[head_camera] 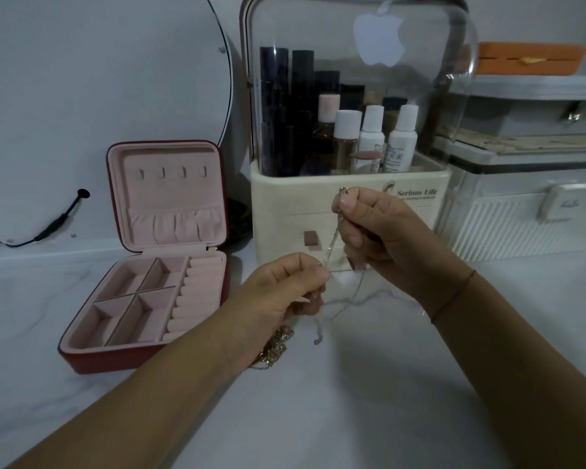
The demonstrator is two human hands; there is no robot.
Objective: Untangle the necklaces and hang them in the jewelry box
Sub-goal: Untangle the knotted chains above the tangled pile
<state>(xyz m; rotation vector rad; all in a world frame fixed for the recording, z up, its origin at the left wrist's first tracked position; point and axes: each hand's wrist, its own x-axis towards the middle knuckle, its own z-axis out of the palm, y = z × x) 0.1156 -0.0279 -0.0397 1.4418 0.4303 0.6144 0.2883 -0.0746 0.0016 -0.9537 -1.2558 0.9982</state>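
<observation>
**Pale counter, fine chain pulled taut**

A white marbled countertop (318,407) carries the open jewelry box (92,362), with a round mirror (115,79) behind it and a clear-lidded cosmetic organizer (285,198) to its right. Right of the box, both hands are raised above the counter. The right hand (386,238) pinches the clasp end of a silver necklace (332,238), while the left hand (278,292) pinches the same strand lower down between thumb and forefinger, so a short length runs straight between them. The rest trails loosely toward the counter.

A bunched gold chain (274,350) hangs under the left palm — whether the lower fingers clasp it I cannot tell.

These chains look very light, limp and slippery, and they probably kink easily. Fingertip holds near the clasp likely suit them best — gentle pulls, no yanking. The row of hooks (173,171) in the box's lid is bare.
</observation>
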